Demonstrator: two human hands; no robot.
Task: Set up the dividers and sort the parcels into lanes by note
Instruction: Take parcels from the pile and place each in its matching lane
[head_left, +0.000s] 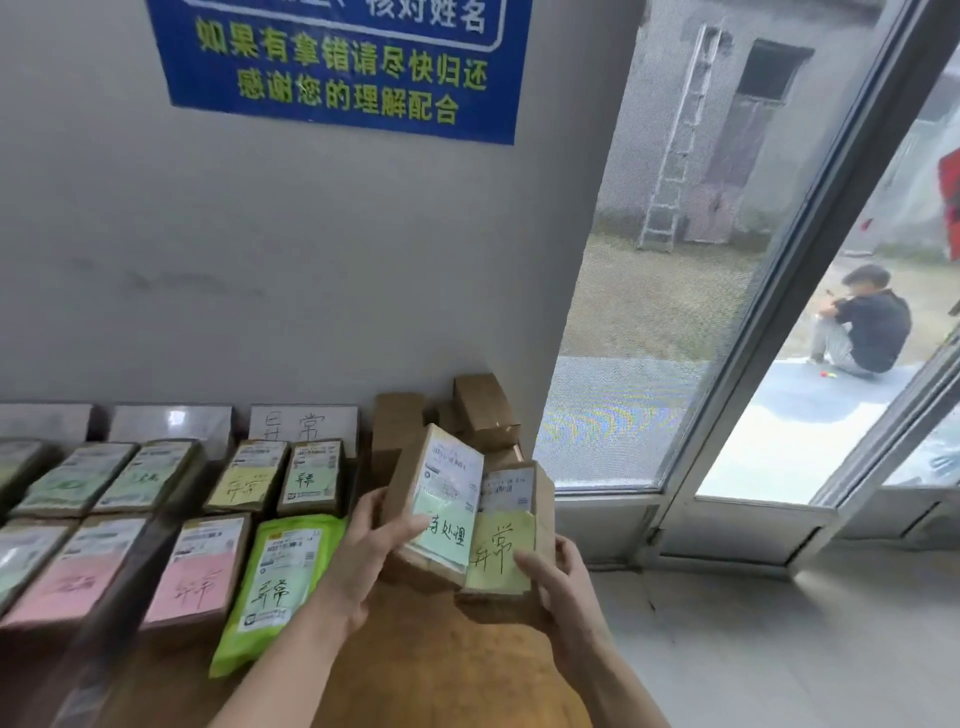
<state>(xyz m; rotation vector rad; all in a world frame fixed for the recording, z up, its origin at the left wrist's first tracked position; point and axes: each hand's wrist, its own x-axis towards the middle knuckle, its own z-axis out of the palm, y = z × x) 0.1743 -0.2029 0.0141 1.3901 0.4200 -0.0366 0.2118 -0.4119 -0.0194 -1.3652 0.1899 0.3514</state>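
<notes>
Left hand (363, 556) is gripping the green-note parcel (447, 488). Right hand (563, 587) is gripping the yellow-note parcel (501, 551), the two parcels touching.

Your worktop (441, 675): sorted parcels (195, 566) in rows, 9 to 10 o'clock; label cards (304, 423) standing behind them against the wall (260, 260), 11 o'clock; box pile (485, 410) in the corner, 12 o'clock. Your left hand (358, 561) holds the left-hand parcel (441, 504), edge over the right-hand parcel (506, 540) in your right hand (561, 587). Beyond, the doorway (779, 441), 2 o'clock.
</notes>
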